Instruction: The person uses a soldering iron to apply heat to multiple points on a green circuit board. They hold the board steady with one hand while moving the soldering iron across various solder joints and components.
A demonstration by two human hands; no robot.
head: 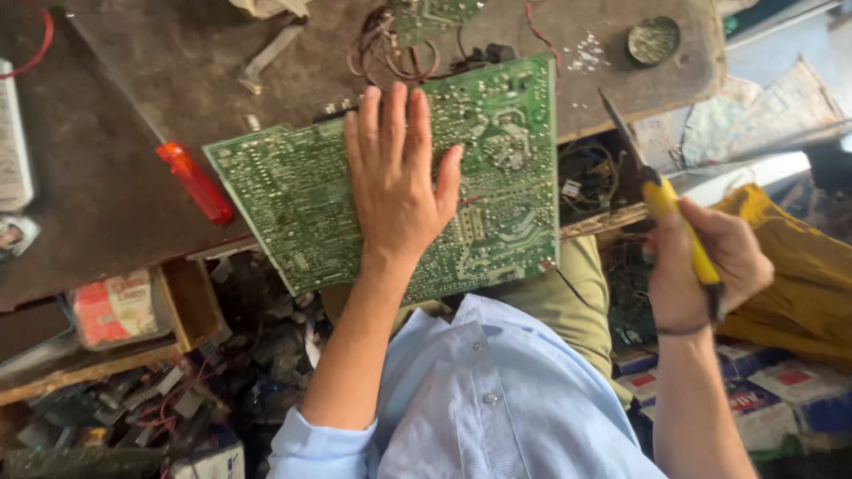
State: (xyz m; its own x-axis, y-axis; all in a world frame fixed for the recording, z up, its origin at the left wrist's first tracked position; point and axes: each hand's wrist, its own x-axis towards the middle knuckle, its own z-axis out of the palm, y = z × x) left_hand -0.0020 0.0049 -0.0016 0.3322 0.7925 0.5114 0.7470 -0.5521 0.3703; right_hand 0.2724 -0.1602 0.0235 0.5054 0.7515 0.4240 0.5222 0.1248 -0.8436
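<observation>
With the left hand spread flat, fingers wide, pinning the green circuit board solder-side up at the tabletop edge, the right hand grips yellow-handled pliers just off the board's right edge, so the work appears paused between holding and tooling; any next move calls for bringing the tip precisely onto a joint.

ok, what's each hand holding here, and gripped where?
Right hand grips pliers by the yellow handles, dark jaws pointing up. Left hand holds nothing; it lies flat on the green circuit board.
</observation>
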